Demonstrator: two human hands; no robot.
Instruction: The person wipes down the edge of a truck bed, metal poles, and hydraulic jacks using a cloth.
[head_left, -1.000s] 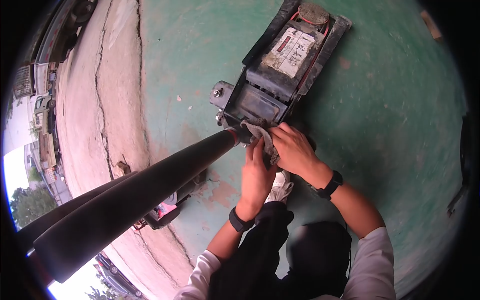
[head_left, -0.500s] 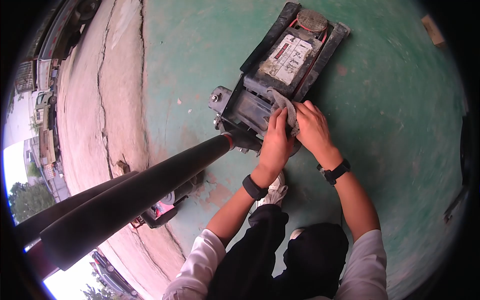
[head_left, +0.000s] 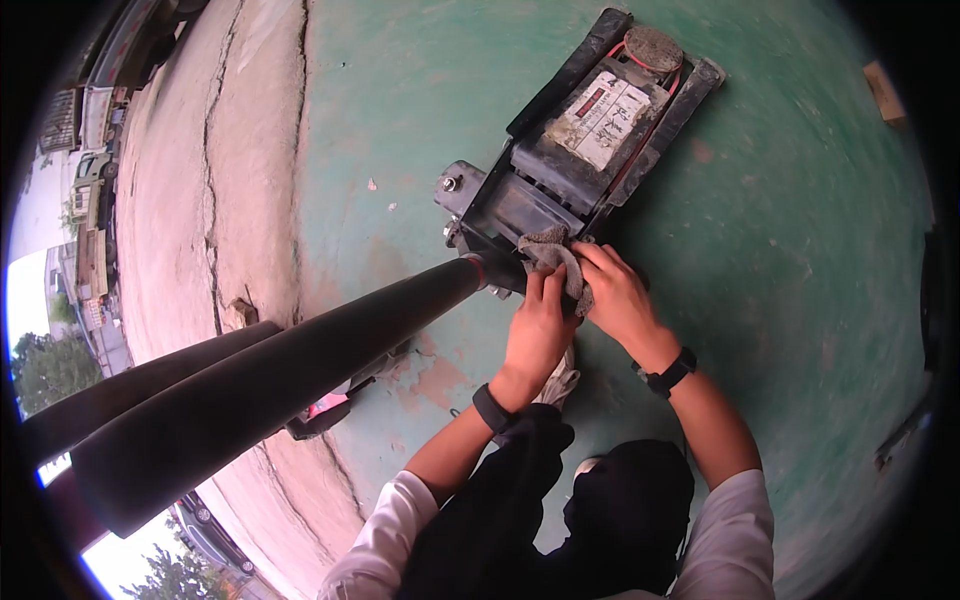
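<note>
A black floor jack (head_left: 570, 150) lies on the green painted floor (head_left: 790, 250), its long black handle (head_left: 270, 380) running toward the lower left. A grey rag (head_left: 553, 258) is pressed against the jack's near end by the handle socket. My left hand (head_left: 540, 330) pushes on the rag from below. My right hand (head_left: 615, 295) grips the rag from the right. Both wrists wear black bands. The jack carries a white label (head_left: 605, 105) and a round saddle (head_left: 653, 45) at its far end.
Bare cracked concrete (head_left: 210, 180) borders the green floor on the left. A small red and black object (head_left: 330, 405) lies under the handle. A small block (head_left: 885, 85) sits at the upper right. My dark trousers and a white shoe (head_left: 560, 385) are below my hands.
Both hands slid the rag up onto the jack's body half a second ago, then drew it back down to the near end by the handle socket.
</note>
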